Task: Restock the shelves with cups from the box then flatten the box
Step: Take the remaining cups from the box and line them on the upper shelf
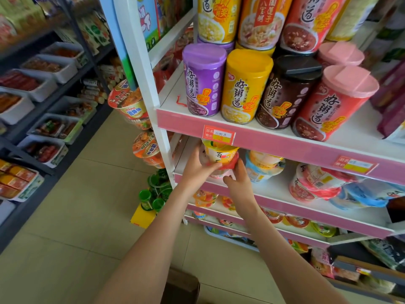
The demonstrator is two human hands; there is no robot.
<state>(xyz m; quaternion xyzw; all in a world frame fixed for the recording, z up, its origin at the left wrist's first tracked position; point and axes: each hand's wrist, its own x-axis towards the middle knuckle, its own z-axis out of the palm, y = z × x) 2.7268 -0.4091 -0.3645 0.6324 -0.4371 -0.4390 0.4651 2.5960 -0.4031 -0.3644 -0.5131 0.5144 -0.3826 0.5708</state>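
1. Here, the left hand (pixel 197 165) curls its fingers round the side of a yellow fruit cup (pixel 220 153), so the cup cannot tip.
2. The right hand (pixel 238 183) wraps its thumb and fingers round the red-topped cup (pixel 229 166) just under it. It looks like it keeps the bottom one steady while the top one sits on it.
3. The two cups are stacked at the left end of the second shelf (pixel 278 187), close to the front edge. Stacking probably saves room.
4. Just beside them stand blue cups (pixel 263 167), also piled up, so this seems to be the right row.
5. One shelf up, tall porridge tubs (pixel 245 88) stand in a line with their labels facing out.
6. Down on the floor, near the person, a corner of the brown cardboard box (pixel 182 286) shows. I cannot see inside it, and it is not flat yet.
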